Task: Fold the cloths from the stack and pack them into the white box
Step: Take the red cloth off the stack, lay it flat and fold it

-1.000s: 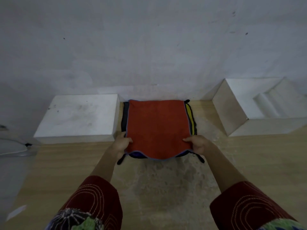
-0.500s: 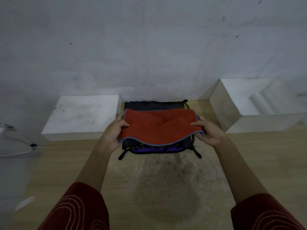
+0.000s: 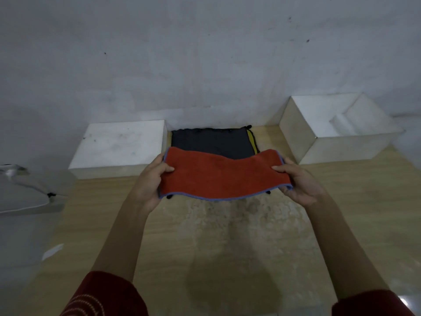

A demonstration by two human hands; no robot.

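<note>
An orange-red cloth [image 3: 221, 176] with a blue hem hangs stretched in the air between my two hands, sagging a little in the middle. My left hand [image 3: 151, 181] grips its left edge and my right hand [image 3: 298, 181] grips its right edge. Behind and below it lies the stack of cloths [image 3: 211, 143] on the table by the wall, a dark grey cloth on top with yellow edges showing at its right side. The open white box [image 3: 296, 133] stands at the right, with a white stepped insert inside.
A closed white block or lid [image 3: 120, 144] sits left of the stack. The wooden table [image 3: 227, 236] has a worn, stained patch in front of me. A grey object [image 3: 25, 195] lies off the table's left edge. The wall stands close behind.
I lifted the orange-red cloth off the stack and drew it up and toward me, uncovering the dark grey cloth beneath. Both hands keep their hold on its side edges.
</note>
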